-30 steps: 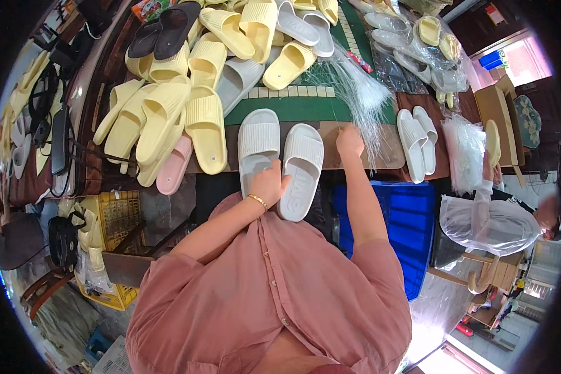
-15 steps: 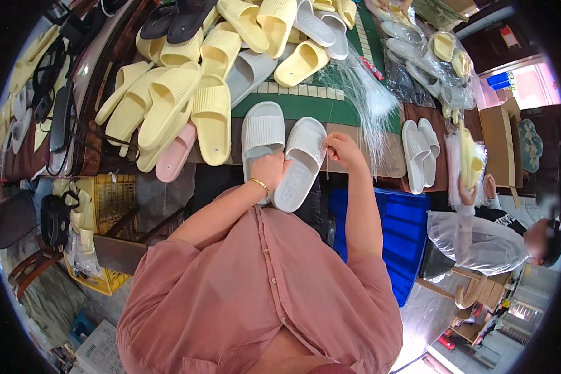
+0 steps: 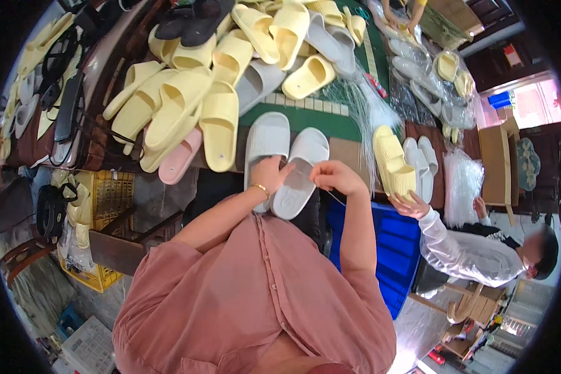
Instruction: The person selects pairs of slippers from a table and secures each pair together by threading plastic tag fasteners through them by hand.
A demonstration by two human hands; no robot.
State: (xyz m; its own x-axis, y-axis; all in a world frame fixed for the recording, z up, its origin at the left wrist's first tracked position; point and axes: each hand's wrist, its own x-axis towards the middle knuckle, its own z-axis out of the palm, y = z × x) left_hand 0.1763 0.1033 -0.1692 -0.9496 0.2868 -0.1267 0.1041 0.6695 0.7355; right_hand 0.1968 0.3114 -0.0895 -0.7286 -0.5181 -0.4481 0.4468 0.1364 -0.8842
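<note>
A pair of light grey slippers stands side by side at the table's near edge: the left slipper (image 3: 267, 134) and the right slipper (image 3: 310, 146). My left hand (image 3: 269, 173) grips the left slipper, its fingers partly hidden in the foot opening and its thumb pointing toward the right slipper. Beside the right slipper's strap, my right hand (image 3: 340, 177) is closed in a pinch. A thin pale strand (image 3: 335, 199) trails below those fingers.
Yellow slippers (image 3: 220, 124) are heaped at the left, with a pink slipper (image 3: 181, 156) beneath. Clear strands (image 3: 371, 112) lie beyond my right hand. A co-worker's hand (image 3: 411, 204) touches yellow slippers (image 3: 391, 159) at the right, above a blue crate (image 3: 380, 249).
My right hand has shifted slightly down and left, over the right slipper's edge, and a strand now shows below it. The co-worker has brought yellow slippers left, beside the white pair.
</note>
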